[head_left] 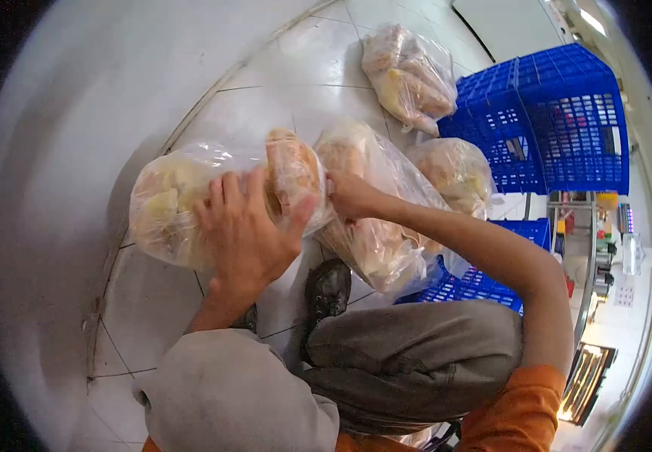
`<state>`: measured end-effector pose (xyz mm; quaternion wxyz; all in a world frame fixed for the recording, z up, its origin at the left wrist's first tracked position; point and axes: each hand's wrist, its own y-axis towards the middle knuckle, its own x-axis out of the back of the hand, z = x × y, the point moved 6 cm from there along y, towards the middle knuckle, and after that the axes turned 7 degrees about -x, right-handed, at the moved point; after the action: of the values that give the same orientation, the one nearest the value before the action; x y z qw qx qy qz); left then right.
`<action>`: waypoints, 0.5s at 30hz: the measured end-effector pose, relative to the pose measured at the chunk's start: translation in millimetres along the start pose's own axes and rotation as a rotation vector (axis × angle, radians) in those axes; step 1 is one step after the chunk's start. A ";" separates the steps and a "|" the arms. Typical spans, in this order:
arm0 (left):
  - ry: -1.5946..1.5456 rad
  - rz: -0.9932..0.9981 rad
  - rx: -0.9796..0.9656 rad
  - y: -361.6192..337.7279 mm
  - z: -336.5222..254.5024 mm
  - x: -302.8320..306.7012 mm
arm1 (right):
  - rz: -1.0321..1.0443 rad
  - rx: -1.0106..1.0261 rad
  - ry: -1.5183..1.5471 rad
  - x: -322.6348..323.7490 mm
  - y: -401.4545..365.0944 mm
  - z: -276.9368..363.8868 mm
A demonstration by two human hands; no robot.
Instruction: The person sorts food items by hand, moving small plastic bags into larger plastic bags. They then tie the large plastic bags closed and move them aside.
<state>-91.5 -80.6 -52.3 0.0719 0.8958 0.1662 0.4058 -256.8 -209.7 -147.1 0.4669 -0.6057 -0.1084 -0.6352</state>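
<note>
A clear plastic bag [161, 215] of bread-like pieces lies on the tiled floor at the left. My left hand [247, 226] presses on it from above with fingers spread. A long, browned piece [293, 169] shows through the plastic near the bag's right end. There my right hand [352, 196] is closed on the gathered plastic. Against its far side rests a second filled bag [386, 245], partly covered by my right forearm.
Another filled bag [410, 75] lies at the top, and a smaller one [454, 169] sits beside a large blue crate [537, 120]. A second blue crate [465, 286] is partly hidden behind my arm. My shoe [328, 290] is just below the bags. A wall [77, 151] runs along the left.
</note>
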 end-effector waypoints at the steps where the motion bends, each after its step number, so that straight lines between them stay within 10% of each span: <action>1: 0.133 0.026 0.015 4.2 -4.2 -3.3 | 0.177 -0.433 0.207 0.6 -7.6 -11.0; 7: 0.396 -0.078 -0.018 15.9 1.6 -15.7 | 0.008 -0.452 0.094 -28.8 15.7 -47.0; 8: 0.381 -0.097 -0.064 12.3 11.0 -24.8 | 0.026 -0.192 -0.257 -47.7 48.9 -37.3; 9: 0.416 -0.145 -0.146 7.3 26.6 -35.7 | 0.638 -0.556 -0.636 -85.9 86.1 -59.7; 10: 0.458 -0.207 -0.220 0.0 39.1 -53.2 | 0.153 -0.271 -0.360 -124.1 91.5 -98.7; 12: 0.342 -0.224 -0.196 -6.7 41.9 -63.2 | 0.276 -0.245 -0.210 -24.0 29.3 -25.0; 15: 0.311 -0.153 -0.105 -6.2 28.5 -47.3 | 0.096 -0.150 0.276 -35.5 35.0 -33.0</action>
<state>-100.7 -91.5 -106.0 0.1227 0.8019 0.2213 0.5412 -259.5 -235.4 -200.9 0.4607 -0.5502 0.0334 -0.6956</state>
